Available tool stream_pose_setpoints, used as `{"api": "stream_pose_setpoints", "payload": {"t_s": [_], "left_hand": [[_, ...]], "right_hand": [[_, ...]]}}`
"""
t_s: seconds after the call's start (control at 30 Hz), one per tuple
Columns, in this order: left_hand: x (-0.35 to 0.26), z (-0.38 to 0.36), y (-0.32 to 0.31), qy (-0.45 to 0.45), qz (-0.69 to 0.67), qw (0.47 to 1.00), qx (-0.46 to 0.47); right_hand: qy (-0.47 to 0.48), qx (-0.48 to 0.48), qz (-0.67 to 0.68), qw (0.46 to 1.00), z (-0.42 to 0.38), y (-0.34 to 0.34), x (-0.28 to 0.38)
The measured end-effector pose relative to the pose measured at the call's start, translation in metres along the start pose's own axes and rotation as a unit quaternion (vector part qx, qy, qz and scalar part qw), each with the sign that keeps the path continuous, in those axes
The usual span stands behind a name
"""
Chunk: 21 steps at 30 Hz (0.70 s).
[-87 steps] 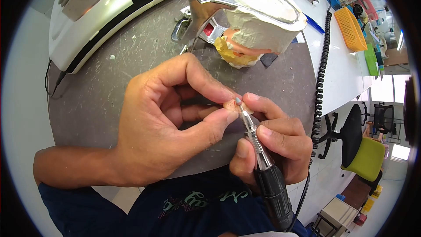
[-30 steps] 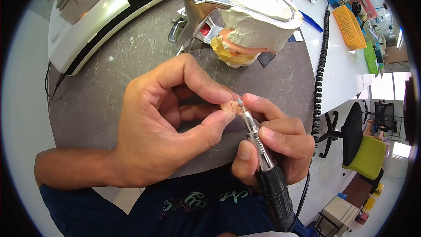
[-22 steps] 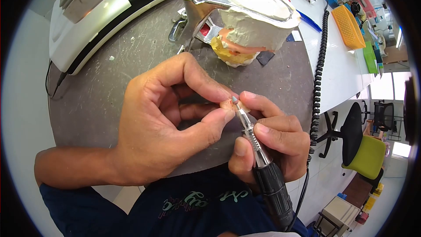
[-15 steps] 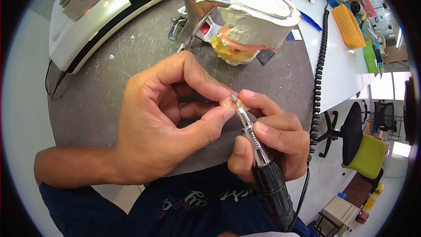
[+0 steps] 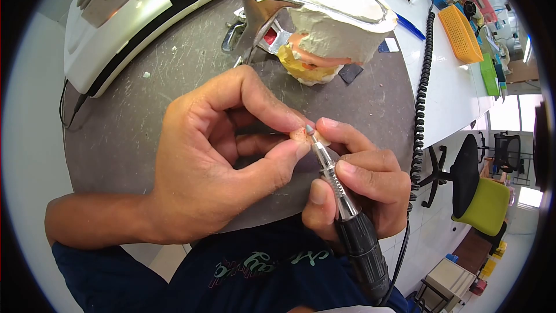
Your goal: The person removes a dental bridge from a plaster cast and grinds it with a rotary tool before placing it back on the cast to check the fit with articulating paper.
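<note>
My left hand [image 5: 214, 150] pinches a small tooth-coloured dental piece [image 5: 299, 136] with red specks between thumb and index finger; the fingers hide much of it. My right hand [image 5: 368, 185] is closed around a rotary handpiece [image 5: 343, 194], with a silver nose and a black body. The handpiece's grey pointed tip [image 5: 310, 130] is at the dental piece, seemingly touching it. My right index fingertip lies close to the piece too. Beyond my hands, a metal articulator [image 5: 260, 14] holds a white plaster dental model [image 5: 341, 29] with pink and yellow parts.
A white and black machine [image 5: 127, 40] stands at the far left of the grey round tabletop [image 5: 116, 156]. A black coiled cord [image 5: 424, 81] runs down the right side. Farther right are a yellow basket [image 5: 460, 35] and a green-seated chair [image 5: 480, 203]. A dark small square [image 5: 350, 73] lies by the model.
Almost nothing differs. My right hand and the handpiece have shifted very slightly to the right; my left hand keeps its pinch on the dental piece.
</note>
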<state>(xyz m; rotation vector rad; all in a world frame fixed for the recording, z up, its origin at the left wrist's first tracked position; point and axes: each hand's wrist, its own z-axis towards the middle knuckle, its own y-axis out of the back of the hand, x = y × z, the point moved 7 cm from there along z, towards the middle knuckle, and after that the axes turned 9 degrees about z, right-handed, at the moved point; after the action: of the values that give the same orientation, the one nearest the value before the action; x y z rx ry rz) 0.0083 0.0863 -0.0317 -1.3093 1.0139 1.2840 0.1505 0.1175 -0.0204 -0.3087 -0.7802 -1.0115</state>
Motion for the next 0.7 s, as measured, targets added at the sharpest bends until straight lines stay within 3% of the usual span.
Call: {"api": "stream_pose_setpoints", "payload": {"t_s": [0.7], "left_hand": [[-0.0006,-0.0004,-0.0009,-0.004,0.006,1.000,0.007]], "right_hand": [[-0.005,-0.002,-0.012,1.000,-0.0008,0.0002,0.0002]]}}
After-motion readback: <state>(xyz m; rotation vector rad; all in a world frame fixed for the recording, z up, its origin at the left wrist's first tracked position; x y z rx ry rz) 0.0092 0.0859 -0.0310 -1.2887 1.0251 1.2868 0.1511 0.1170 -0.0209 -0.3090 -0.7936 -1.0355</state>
